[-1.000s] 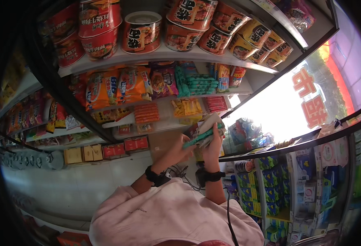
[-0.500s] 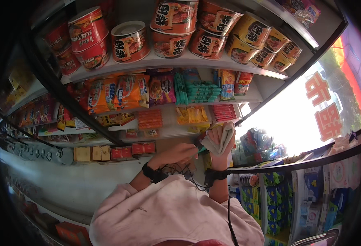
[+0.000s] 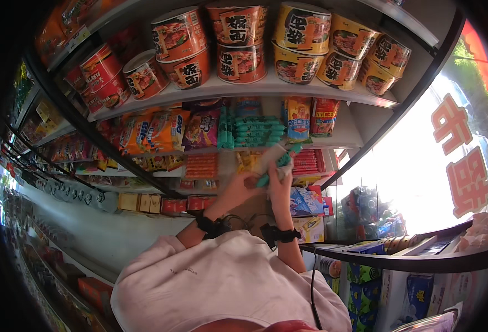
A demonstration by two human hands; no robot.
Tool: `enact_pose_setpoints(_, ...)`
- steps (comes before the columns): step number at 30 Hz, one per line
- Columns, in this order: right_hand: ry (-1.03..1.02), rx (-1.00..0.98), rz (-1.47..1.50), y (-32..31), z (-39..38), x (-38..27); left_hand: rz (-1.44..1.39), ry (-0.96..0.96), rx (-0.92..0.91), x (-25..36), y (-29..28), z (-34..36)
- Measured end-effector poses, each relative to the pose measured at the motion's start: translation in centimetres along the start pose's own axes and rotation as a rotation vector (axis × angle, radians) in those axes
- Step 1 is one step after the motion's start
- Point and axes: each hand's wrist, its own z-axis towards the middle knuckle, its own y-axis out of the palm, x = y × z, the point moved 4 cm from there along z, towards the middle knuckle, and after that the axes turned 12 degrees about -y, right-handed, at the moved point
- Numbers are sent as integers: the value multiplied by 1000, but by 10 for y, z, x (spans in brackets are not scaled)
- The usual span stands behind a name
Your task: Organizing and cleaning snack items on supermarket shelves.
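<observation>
In front of the snack shelf both hands come together around a slim teal snack packet (image 3: 283, 159), which tilts up to the right. My left hand (image 3: 238, 191) is closed by the packet's lower end, its fingers slightly blurred. My right hand (image 3: 280, 191) is closed at the packet's middle, with a pale folded cloth (image 3: 290, 167) bunched in it. Part of the cloth and the packet's middle are hidden by the fingers. Behind them lies a stack of similar teal packets (image 3: 257, 131) on the shelf.
Noodle tubs (image 3: 241, 61) stand stacked on the upper shelf. Orange snack bags (image 3: 161, 130) and pink packets (image 3: 306, 161) fill lower shelves. A dark-edged counter (image 3: 410, 260) curves along the right, near a bright window (image 3: 410, 160). A black cable (image 3: 312, 299) hangs beside my right arm.
Both hands have risen toward the shelf, and the right one has moved left. The teal packet now shows up between them, with the cloth against it. The view has shifted right.
</observation>
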Motion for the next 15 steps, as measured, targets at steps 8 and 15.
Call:
enact_pose_setpoints(8,-198,-445,-328,-26,52,7,-185,67,163,1,7,20)
enact_pose_setpoints(15,22,-795,-270,-35,46,4,-460,104,206,31,-32,13)
